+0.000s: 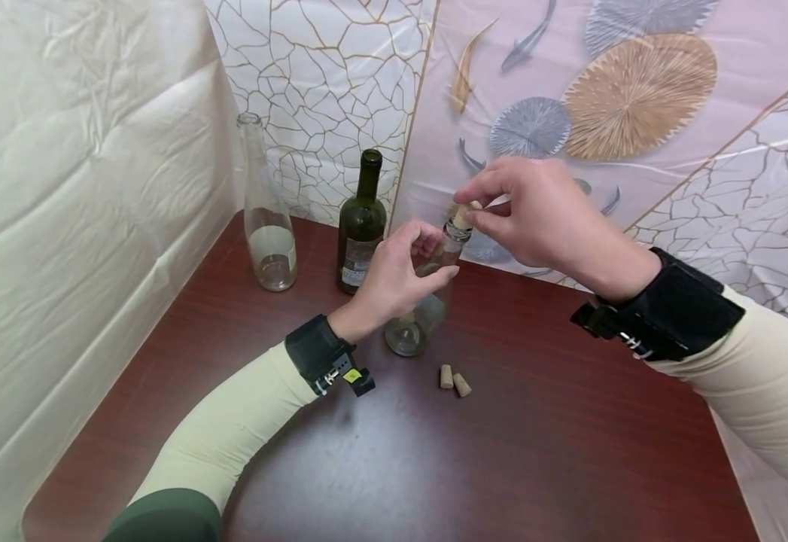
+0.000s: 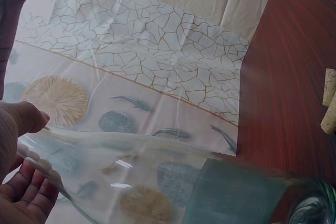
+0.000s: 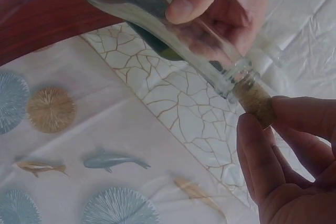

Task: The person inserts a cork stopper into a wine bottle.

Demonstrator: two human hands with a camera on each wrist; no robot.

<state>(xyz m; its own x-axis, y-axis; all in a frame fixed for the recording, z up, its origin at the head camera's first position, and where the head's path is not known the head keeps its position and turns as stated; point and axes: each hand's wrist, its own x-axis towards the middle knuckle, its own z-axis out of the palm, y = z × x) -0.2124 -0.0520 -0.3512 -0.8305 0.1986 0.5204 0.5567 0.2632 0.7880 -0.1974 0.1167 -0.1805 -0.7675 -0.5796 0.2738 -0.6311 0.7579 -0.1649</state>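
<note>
A clear glass bottle (image 1: 429,312) stands on the table, a pale label low on its side. My left hand (image 1: 390,275) holds it below the neck, the thumb on one side and the fingers curled behind the glass. At the mouth, my right hand (image 1: 536,214) pinches a cork (image 3: 255,104) between thumb and fingers. In the right wrist view the cork's lower end sits at the bottle's opening, with most of its length outside the rim. Two loose corks (image 1: 445,376) lie close together on the table, in front of the bottle.
A dark green wine bottle (image 1: 361,218) stands behind my left hand. Farther left is another clear bottle (image 1: 272,252) with a pale label, uncorked. The reddish-brown table (image 1: 536,421) meets patterned sheeting (image 1: 326,90) at the back and a cream cloth (image 1: 95,150) on the left.
</note>
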